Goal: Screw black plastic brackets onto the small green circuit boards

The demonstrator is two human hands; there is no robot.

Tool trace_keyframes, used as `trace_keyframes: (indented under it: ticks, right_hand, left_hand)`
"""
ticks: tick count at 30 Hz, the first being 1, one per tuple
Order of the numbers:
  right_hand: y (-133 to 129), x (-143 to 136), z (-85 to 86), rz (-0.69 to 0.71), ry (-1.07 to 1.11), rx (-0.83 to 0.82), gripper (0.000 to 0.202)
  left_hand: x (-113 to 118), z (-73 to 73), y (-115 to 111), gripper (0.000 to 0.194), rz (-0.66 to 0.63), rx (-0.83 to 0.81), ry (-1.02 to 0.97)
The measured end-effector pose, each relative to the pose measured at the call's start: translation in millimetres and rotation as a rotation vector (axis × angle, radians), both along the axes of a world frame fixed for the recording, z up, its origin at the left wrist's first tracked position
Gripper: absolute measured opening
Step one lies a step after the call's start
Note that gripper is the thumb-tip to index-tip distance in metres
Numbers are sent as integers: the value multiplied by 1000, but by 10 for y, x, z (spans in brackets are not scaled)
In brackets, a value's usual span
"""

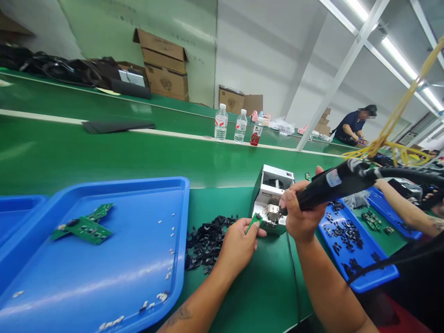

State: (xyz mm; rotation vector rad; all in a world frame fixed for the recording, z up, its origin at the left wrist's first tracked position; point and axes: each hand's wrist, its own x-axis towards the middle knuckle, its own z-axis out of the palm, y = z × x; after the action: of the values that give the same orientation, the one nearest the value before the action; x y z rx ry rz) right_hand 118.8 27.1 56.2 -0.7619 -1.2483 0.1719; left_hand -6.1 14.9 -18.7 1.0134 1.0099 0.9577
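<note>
My left hand point(236, 247) pinches a small green circuit board point(254, 223) with a dark part at its upper end. Gripped in my right hand point(301, 213) is a black electric screwdriver point(324, 186), tilted, its tip end at the front of a white screw feeder point(271, 190). Whether the tip touches anything there is too small to tell. The board is just left of the tip, close to the feeder's front. Beside my left hand lies a pile of small black parts point(208, 240) on the green work surface point(267, 282).
A blue tray point(114, 282) at left carries several green boards point(90, 230) and white bits. Another blue tray point(379, 281) at right holds black parts. Bottles point(221, 122) stand behind. Yellow cords point(398, 120) hang above the screwdriver. A co-worker's arm point(405, 210) reaches in from the right.
</note>
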Motion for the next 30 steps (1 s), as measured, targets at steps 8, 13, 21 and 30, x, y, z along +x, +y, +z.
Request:
trace_keyframes:
  ticks: [8, 13, 21, 30]
  right_hand:
    - [18, -5, -21, 94, 42, -263, 29]
    - [-50, -81, 103, 150, 98, -208, 33]
    - [41, -359, 162, 123, 124, 7, 61]
    - [114, -372, 27, 176, 104, -82, 51]
  left_hand:
    - [-15, 13, -11, 40, -1, 2, 11]
    - [-26, 10, 2, 36, -14, 14, 29]
    - [-42, 73, 0, 32, -34, -2, 48]
    - [-48, 63, 6, 31, -42, 25, 53]
